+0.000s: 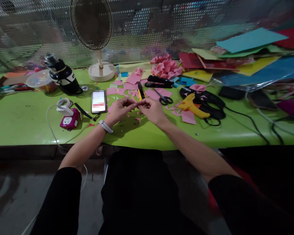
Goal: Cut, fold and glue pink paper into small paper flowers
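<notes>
My left hand [123, 109] and my right hand [152, 109] meet fingertip to fingertip above the green table. Both are closed in a pinch on a small piece of pink paper, mostly hidden by the fingers. Just behind them lies a yellow and black utility knife [141, 91]. Flat pink paper pieces [133, 78] and scraps spread around it. To the right of my right hand are black-handled scissors [164, 98]. A black stapler [160, 81] rests farther back, before a heap of folded pink paper shapes [166, 67].
A yellow glue gun [194, 106] with a black cord lies at right, below stacked coloured sheets [252, 40]. On the left are a phone [98, 101], a purple power adapter [70, 119], a black bottle [65, 76] and a plastic tub [40, 81]. A fan [101, 70] stands behind.
</notes>
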Action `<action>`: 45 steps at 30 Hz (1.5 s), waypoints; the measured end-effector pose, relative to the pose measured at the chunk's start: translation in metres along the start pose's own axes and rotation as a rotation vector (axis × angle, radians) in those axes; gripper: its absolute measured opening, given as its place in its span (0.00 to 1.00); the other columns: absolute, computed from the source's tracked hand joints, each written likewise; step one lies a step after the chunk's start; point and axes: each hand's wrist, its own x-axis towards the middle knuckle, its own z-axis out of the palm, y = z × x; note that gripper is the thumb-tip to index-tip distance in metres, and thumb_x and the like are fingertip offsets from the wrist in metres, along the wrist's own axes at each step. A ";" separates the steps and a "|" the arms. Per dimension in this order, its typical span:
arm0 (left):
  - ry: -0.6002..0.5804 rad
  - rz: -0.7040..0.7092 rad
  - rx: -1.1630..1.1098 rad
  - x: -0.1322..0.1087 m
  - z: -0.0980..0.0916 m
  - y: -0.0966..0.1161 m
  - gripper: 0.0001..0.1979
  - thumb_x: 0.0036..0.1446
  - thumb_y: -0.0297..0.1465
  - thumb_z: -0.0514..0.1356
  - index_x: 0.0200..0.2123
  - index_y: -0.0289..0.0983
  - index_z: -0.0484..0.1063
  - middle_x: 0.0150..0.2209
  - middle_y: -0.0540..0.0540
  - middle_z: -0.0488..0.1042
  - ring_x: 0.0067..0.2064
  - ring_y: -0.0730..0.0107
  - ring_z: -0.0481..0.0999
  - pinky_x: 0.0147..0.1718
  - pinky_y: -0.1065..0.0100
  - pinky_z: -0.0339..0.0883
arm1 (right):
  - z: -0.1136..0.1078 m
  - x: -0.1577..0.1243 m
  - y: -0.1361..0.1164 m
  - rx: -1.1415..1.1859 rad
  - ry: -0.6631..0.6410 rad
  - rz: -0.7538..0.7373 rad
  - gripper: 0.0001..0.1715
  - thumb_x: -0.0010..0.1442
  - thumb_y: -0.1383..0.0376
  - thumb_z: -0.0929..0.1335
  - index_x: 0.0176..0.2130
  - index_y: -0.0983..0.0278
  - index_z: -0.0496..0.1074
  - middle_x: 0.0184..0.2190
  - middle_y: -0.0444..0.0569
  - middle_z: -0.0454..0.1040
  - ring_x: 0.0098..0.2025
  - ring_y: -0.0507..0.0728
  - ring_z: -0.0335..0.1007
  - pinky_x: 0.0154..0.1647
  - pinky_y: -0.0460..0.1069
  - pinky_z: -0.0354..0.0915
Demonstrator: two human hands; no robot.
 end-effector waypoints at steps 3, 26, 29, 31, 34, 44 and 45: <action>-0.027 0.013 -0.034 0.001 -0.001 -0.001 0.13 0.54 0.39 0.70 0.34 0.36 0.76 0.33 0.46 0.77 0.34 0.74 0.75 0.36 0.69 0.69 | 0.000 -0.003 -0.001 -0.002 -0.019 -0.015 0.07 0.56 0.61 0.73 0.36 0.61 0.77 0.33 0.48 0.79 0.30 0.55 0.73 0.33 0.53 0.73; -0.440 -0.239 -0.127 -0.004 -0.014 0.021 0.14 0.51 0.40 0.71 0.32 0.36 0.75 0.34 0.42 0.82 0.33 0.67 0.82 0.27 0.71 0.73 | -0.019 0.022 -0.015 0.017 -0.418 -0.139 0.26 0.60 0.43 0.70 0.27 0.60 0.71 0.24 0.45 0.73 0.28 0.54 0.66 0.31 0.51 0.62; -0.367 -0.251 -0.156 -0.003 -0.015 0.017 0.14 0.50 0.39 0.72 0.34 0.36 0.76 0.35 0.42 0.82 0.36 0.65 0.83 0.28 0.71 0.75 | -0.016 0.020 -0.012 0.014 -0.244 -0.138 0.25 0.60 0.44 0.71 0.26 0.60 0.70 0.23 0.44 0.70 0.26 0.53 0.65 0.30 0.51 0.62; -0.335 -0.259 -0.169 -0.003 -0.014 0.015 0.14 0.51 0.39 0.72 0.36 0.36 0.78 0.37 0.42 0.82 0.37 0.66 0.83 0.29 0.71 0.76 | -0.013 0.018 -0.011 0.032 -0.148 -0.132 0.26 0.60 0.44 0.71 0.25 0.60 0.69 0.23 0.43 0.69 0.25 0.53 0.65 0.30 0.51 0.63; -0.274 -0.275 -0.165 -0.003 -0.011 0.014 0.15 0.51 0.40 0.71 0.38 0.35 0.80 0.39 0.41 0.83 0.39 0.66 0.83 0.31 0.71 0.77 | -0.008 0.016 -0.010 0.051 -0.063 -0.126 0.26 0.61 0.42 0.69 0.26 0.59 0.68 0.24 0.44 0.70 0.26 0.54 0.66 0.29 0.51 0.65; -0.075 -0.295 -0.184 -0.001 -0.010 0.013 0.18 0.46 0.42 0.74 0.37 0.37 0.83 0.41 0.42 0.83 0.37 0.71 0.81 0.34 0.70 0.77 | -0.009 0.019 -0.004 0.046 0.071 -0.186 0.21 0.63 0.48 0.69 0.27 0.59 0.69 0.23 0.44 0.69 0.25 0.53 0.65 0.26 0.50 0.62; -0.063 -0.294 -0.194 -0.001 -0.010 0.013 0.18 0.46 0.42 0.75 0.37 0.37 0.84 0.41 0.42 0.83 0.37 0.70 0.81 0.35 0.70 0.77 | -0.009 0.019 -0.004 0.030 0.075 -0.184 0.20 0.63 0.49 0.69 0.27 0.59 0.69 0.23 0.44 0.70 0.25 0.53 0.65 0.26 0.51 0.62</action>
